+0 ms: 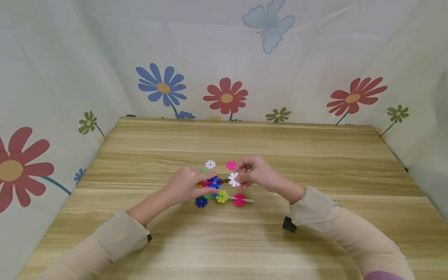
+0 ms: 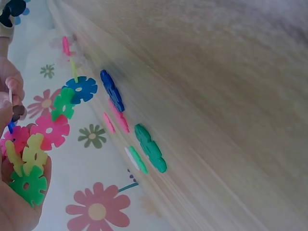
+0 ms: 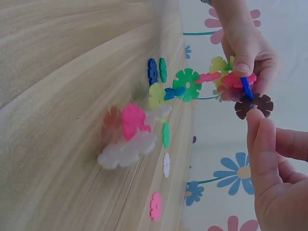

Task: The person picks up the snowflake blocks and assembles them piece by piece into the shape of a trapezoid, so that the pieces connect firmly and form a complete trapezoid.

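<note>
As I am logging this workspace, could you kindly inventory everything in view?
Linked notched discs: many, multicoloured, centre, partly hidden
Pinched notched disc: one, white, right hand
Loose blue disc: one, dark blue, near side
Loose white disc: one, white, far side
Loose pink disc: at least one, pink, far side
Loose green discs: at least two, green, scattered
Table: one, brown, beneath
Cloth backdrop: count unclear, white, around table
Printed flowers: several, red, blue, green, on cloth
Printed butterfly: one, pale blue, top
Black pieces: two, black, by sleeves
Sleeves: two, beige, forearms
Left hand: one, bare, gripping linked discs
Right hand: one, bare, holding pinched disc
</note>
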The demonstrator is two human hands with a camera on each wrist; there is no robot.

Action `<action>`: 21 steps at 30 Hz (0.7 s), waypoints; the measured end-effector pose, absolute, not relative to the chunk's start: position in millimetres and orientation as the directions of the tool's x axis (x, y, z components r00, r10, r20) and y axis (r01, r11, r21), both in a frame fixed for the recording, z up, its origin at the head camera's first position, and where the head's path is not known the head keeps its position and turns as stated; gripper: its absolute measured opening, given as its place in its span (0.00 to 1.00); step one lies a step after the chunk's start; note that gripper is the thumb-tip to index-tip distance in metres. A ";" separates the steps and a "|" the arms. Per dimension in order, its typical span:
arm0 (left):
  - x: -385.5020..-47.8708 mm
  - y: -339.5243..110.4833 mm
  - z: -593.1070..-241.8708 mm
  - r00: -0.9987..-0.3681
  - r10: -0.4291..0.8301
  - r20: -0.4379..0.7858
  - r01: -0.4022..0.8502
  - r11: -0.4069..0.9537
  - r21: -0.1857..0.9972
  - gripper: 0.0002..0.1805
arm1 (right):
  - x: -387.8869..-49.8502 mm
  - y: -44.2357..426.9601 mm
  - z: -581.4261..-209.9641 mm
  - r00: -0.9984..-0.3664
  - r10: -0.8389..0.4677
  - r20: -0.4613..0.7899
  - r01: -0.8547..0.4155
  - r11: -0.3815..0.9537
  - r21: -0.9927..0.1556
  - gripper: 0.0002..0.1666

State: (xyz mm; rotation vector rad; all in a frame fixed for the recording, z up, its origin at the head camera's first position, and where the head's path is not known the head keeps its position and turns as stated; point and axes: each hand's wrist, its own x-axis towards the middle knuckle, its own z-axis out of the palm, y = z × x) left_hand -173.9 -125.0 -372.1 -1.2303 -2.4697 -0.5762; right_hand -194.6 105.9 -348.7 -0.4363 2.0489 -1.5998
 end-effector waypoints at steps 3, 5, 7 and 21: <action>-174.1 -123.8 -372.7 -0.562 0.685 0.463 0.821 0.527 0.218 0.21 | -194.1 106.0 -348.9 -0.825 -0.532 -0.192 0.058 0.258 -0.965 0.09; -174.3 -123.2 -373.1 -0.556 0.688 0.467 0.827 0.518 0.220 0.21 | -193.8 105.9 -349.1 -0.827 -0.527 -0.193 0.061 0.257 -0.964 0.09; -174.6 -122.8 -374.0 -0.549 0.689 0.473 0.831 0.511 0.219 0.22 | -193.5 105.6 -349.4 -0.832 -0.520 -0.196 0.068 0.254 -0.965 0.09; -175.7 -121.6 -380.9 -0.520 0.678 0.519 0.851 0.462 0.248 0.30 | -189.8 104.0 -353.4 -0.847 -0.484 -0.220 0.143 0.192 -0.971 0.08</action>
